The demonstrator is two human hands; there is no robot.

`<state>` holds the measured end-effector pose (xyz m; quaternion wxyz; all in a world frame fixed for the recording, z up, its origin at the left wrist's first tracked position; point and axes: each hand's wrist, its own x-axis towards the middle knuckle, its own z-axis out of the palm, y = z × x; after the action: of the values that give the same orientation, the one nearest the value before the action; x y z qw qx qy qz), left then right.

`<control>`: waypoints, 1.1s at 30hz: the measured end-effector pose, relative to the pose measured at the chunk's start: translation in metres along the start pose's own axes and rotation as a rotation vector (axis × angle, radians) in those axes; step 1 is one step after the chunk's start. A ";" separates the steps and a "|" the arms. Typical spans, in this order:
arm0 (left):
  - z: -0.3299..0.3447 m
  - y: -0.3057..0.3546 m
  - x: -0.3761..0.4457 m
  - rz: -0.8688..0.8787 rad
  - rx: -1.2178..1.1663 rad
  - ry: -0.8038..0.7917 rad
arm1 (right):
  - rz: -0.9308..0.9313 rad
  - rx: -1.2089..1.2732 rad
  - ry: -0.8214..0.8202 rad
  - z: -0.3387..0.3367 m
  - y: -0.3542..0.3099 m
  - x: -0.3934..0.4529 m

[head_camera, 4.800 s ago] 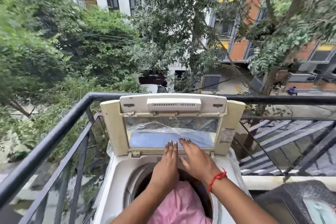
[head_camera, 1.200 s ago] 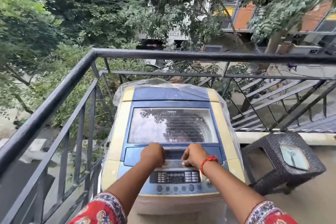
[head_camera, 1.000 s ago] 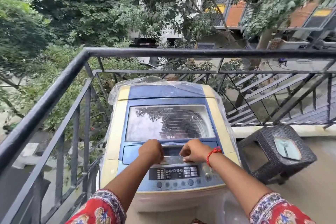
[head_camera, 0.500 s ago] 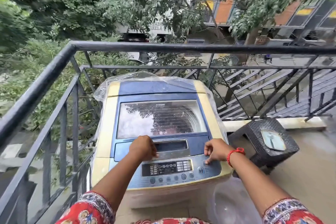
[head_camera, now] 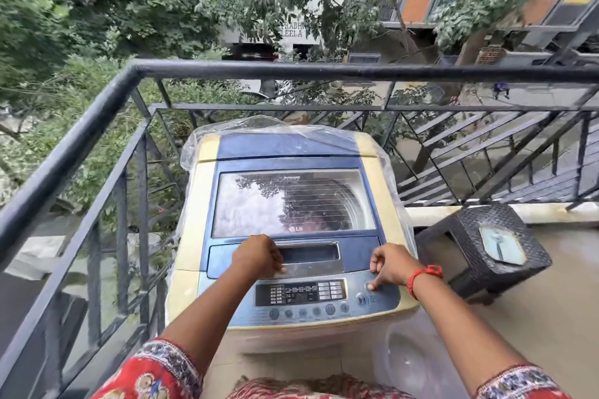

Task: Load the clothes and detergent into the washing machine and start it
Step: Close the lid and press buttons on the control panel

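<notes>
A blue and cream top-loading washing machine [head_camera: 194, 220] stands on the balcony, its glass lid [head_camera: 291, 201] down. Pink cloth shows faintly through the glass. My left hand [head_camera: 257, 256] rests curled on the lid's front handle recess. My right hand [head_camera: 389, 264] is curled with one finger tip on a round button at the right end of the control panel [head_camera: 301, 293]. No detergent is in view.
A black metal railing [head_camera: 97, 113] runs close along the left and behind the machine. A dark wicker stool [head_camera: 463, 236] with a small clock on it stands at the right. A clear plastic sheet [head_camera: 418, 363] hangs over the machine's back and front right. Tan floor lies to the right.
The lid was open with both hands in the drum on pink cloth; it is now down. In the last second my right hand slid from the lid handle to the panel's right buttons.
</notes>
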<state>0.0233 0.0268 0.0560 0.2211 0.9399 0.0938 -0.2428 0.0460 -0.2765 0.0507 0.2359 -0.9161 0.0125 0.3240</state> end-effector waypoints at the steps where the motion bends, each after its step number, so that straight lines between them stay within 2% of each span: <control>1: 0.001 0.000 0.000 -0.002 -0.001 0.003 | 0.009 0.018 0.004 0.000 0.000 0.000; 4: 0.001 0.000 0.000 0.004 0.002 0.011 | 0.033 0.022 -0.012 -0.001 -0.003 -0.001; 20: 0.003 0.000 -0.008 0.016 -0.030 0.029 | -0.076 -0.408 -0.099 -0.009 -0.012 0.010; 25: 0.002 0.001 -0.007 0.013 -0.019 0.029 | -0.115 -0.414 -0.121 -0.014 -0.015 0.008; 30: 0.001 0.002 -0.007 0.010 -0.022 0.020 | -0.236 -0.293 -0.065 -0.005 -0.022 0.008; 33: 0.002 0.000 -0.007 0.008 -0.026 0.019 | -0.293 -0.273 -0.091 0.005 -0.025 0.012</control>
<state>0.0166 0.0251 0.0580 0.2332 0.9396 0.0953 -0.2317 0.0570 -0.2506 0.0513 0.1544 -0.9160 -0.1754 0.3260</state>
